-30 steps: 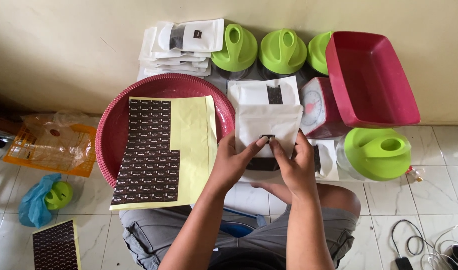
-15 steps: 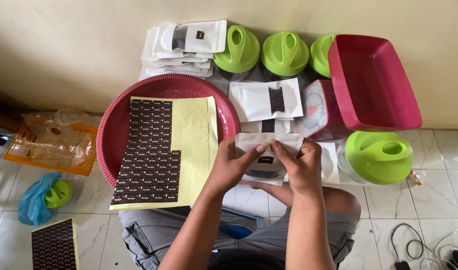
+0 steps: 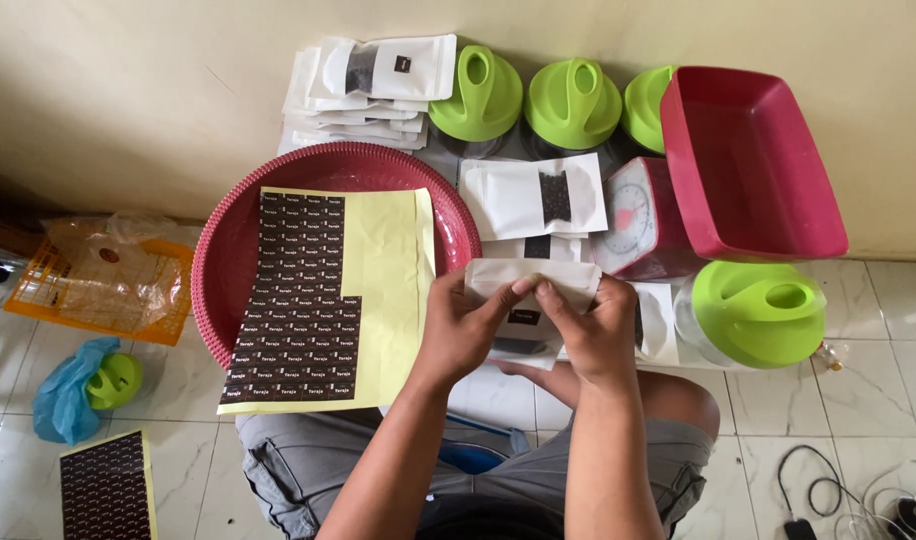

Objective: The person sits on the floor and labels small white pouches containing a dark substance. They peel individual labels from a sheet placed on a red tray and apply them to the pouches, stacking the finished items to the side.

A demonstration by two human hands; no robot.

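Both my hands hold a small white pouch (image 3: 531,283) with a dark label, low over my lap. My left hand (image 3: 465,325) grips its left side and my right hand (image 3: 595,330) its right side, fingertips meeting on the label. To the left, a yellow sheet of dark stickers (image 3: 328,300) lies across a round red basin (image 3: 240,240). Another white pouch with a dark window (image 3: 534,197) lies flat just beyond my hands.
A stack of white pouches (image 3: 363,85) and green-lidded jars (image 3: 575,100) line the wall. A red rectangular tub (image 3: 748,165) leans over a small scale (image 3: 633,220); another green-lidded jar (image 3: 758,310) stands right. An orange bag (image 3: 98,280), blue bag (image 3: 63,390), second sticker sheet (image 3: 103,485) and cables (image 3: 858,490) lie on the floor tiles.
The pouch has come down from upright in front of the scale to low over my lap, tipped flatter. Both hands stayed on it, fingertips now pressing on its label.
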